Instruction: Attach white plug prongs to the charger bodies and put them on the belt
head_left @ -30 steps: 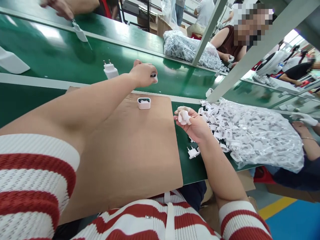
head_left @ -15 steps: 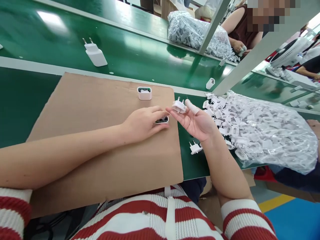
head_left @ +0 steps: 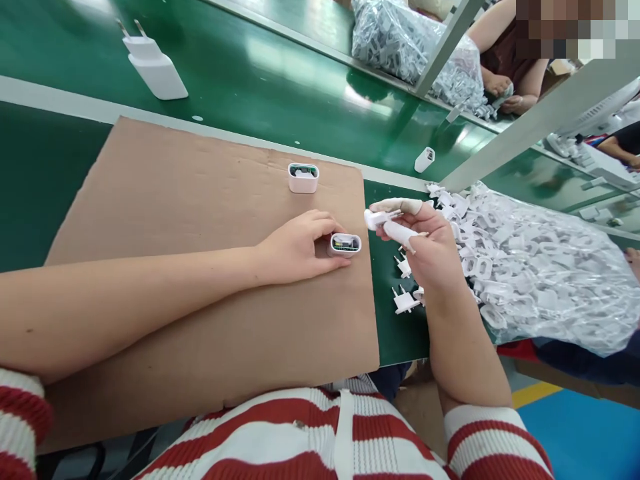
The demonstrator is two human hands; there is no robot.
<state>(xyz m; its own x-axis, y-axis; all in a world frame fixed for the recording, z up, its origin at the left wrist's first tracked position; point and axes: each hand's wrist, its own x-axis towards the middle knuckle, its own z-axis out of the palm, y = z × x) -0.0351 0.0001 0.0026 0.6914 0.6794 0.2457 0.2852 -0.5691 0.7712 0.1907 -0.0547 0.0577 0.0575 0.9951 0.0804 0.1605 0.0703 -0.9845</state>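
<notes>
On the cardboard sheet, my left hand has its thumb and fingers around a white charger housing, whose open top shows a circuit board inside. My right hand, with white covers on its thumb and a finger, pinches a white two-pin plug cap just past the cardboard's right edge. Its pins point to the right. A second open charger housing stands upright farther back on the cardboard. Loose plug caps lie on the green table below my right hand.
A clear bag of white plug caps spills out at the right. An assembled charger and another housing lie on the green surface behind. A metal post slants across the right. Another person's hands work beside a bag.
My right hand has turned from palm up to a pinch, and the plug cap's pins now point right instead of up. My left hand shows more of its housing. The view has shifted.
</notes>
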